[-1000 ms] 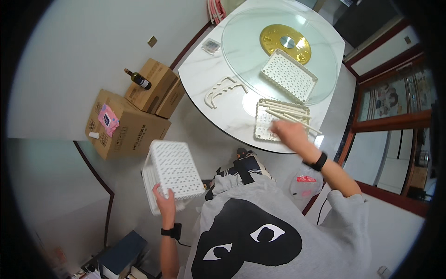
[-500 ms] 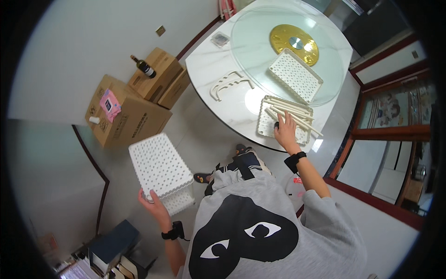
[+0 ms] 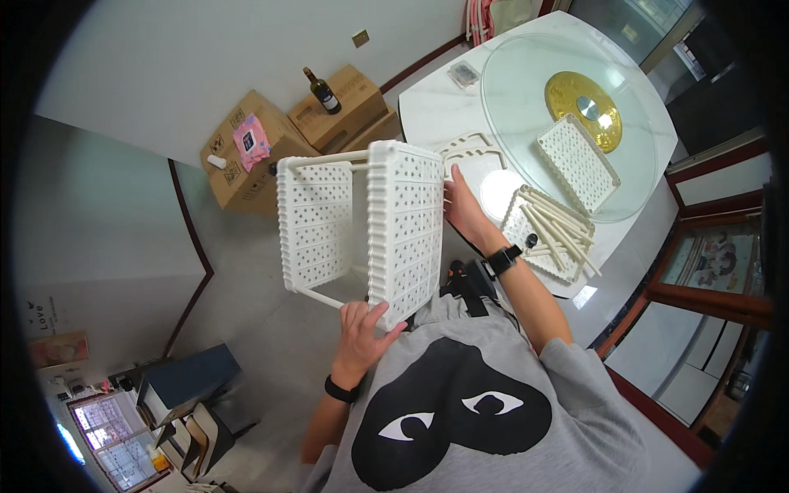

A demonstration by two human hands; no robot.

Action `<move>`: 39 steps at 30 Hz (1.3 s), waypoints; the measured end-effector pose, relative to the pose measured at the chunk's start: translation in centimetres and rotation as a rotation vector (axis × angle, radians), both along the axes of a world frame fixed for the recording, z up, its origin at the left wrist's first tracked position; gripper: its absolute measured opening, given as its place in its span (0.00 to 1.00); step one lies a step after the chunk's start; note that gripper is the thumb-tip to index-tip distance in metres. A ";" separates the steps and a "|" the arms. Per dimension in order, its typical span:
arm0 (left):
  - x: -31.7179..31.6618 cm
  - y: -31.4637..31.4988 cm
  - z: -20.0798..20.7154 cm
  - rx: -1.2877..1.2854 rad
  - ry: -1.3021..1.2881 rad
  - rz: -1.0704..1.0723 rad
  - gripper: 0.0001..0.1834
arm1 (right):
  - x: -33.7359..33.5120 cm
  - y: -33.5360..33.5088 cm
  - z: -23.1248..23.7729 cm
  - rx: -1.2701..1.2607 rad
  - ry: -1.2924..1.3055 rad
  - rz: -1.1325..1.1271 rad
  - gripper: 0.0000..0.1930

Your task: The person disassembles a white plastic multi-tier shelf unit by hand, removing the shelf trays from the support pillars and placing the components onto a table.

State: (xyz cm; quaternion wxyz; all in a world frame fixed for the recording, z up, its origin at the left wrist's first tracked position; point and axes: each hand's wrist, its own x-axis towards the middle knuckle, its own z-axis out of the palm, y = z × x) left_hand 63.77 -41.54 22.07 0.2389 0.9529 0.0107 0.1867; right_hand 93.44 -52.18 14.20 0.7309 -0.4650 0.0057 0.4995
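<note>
Two white perforated trays joined by cream poles form a small shelf rack [image 3: 407, 230], raised off the floor and turned on its side. My left hand [image 3: 360, 337] is closed on the lower corner of the nearer tray, beside a pole. Against the right edge of that tray rests my right hand [image 3: 470, 215], its thumb stretched up and apart; its other fingers are partly hidden by the tray. On the table, a white tray [image 3: 516, 223] carries several loose cream poles [image 3: 560, 234]. Another perforated tray [image 3: 567, 164] lies farther back.
The marble-patterned table [image 3: 436, 99] bears a glass turntable [image 3: 514, 78] with a gold disc [image 3: 567, 90]. Curved cream pieces [image 3: 468, 146] lie behind the rack. Cardboard boxes [image 3: 288, 140] with a dark bottle [image 3: 323, 92] and a pink pack [image 3: 251, 141] stand by the wall.
The rack has risen to the right and turned in front of me. My right hand has left the poles on the table and come to the rack's right edge. The view has shifted left.
</note>
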 end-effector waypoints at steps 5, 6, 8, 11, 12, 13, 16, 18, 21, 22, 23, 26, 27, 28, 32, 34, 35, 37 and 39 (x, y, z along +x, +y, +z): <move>-1.0 -0.4 -2.3 0.077 -0.077 0.072 0.38 | 2.1 4.9 4.5 0.165 0.059 -0.224 0.40; -1.5 -0.2 -2.6 0.018 -0.005 0.038 0.38 | 2.2 5.4 4.7 0.098 -0.011 -0.265 0.37; -2.7 0.0 -2.8 -0.113 0.024 0.009 0.38 | 1.3 6.3 5.7 0.037 -0.193 -0.321 0.34; -5.1 -0.1 -1.8 -0.257 0.056 0.276 0.38 | -1.3 6.2 5.9 0.216 -0.369 -0.283 0.31; -5.7 0.3 -0.8 -0.215 0.026 0.341 0.39 | -1.5 5.8 5.9 0.195 -0.610 -0.209 0.28; -6.0 0.5 0.5 -0.208 0.024 0.356 0.39 | -1.9 5.6 6.2 0.176 -0.850 -0.129 0.26; -6.1 0.4 5.0 -0.084 -0.186 0.503 0.37 | -4.5 5.5 10.6 0.249 -1.342 0.011 0.20; -3.6 0.4 9.0 0.146 -0.114 0.470 0.37 | -5.3 5.2 11.7 0.299 -1.539 0.040 0.20; -0.1 -0.1 9.7 0.290 0.063 0.476 0.39 | -6.5 4.4 12.2 0.469 -1.822 0.154 0.23; 0.7 -0.1 10.2 0.291 0.064 0.470 0.39 | -7.1 4.1 12.0 0.540 -1.836 0.185 0.23; 1.5 -0.2 10.7 0.295 0.169 0.360 0.41 | -7.6 3.8 11.8 0.608 -1.850 0.214 0.23; 1.8 0.4 10.0 0.206 0.276 0.135 0.40 | -8.6 2.8 11.1 0.710 -1.842 0.244 0.23; 1.7 0.9 9.7 0.119 0.288 0.051 0.38 | -8.7 2.4 11.5 0.704 -1.856 0.269 0.22; 2.6 1.2 10.5 0.131 0.216 -0.010 0.32 | -9.0 1.7 11.3 0.678 -1.846 0.239 0.22; 1.0 1.0 10.4 0.308 0.276 -0.139 0.23 | -10.9 1.4 10.0 0.864 -1.882 0.238 0.23; 1.4 1.2 10.1 0.376 0.184 -0.176 0.27 | -11.6 1.5 9.6 0.881 -1.920 0.216 0.25; 0.0 1.7 9.4 0.415 0.296 -0.210 0.21 | -11.8 1.5 9.3 0.903 -1.932 0.216 0.25; 1.5 0.7 11.7 0.413 0.221 -0.245 0.19 | -11.7 1.1 9.5 0.874 -1.959 0.189 0.25; 1.9 0.7 11.7 0.346 0.307 -0.259 0.21 | -11.5 0.7 9.6 0.894 -1.927 0.157 0.25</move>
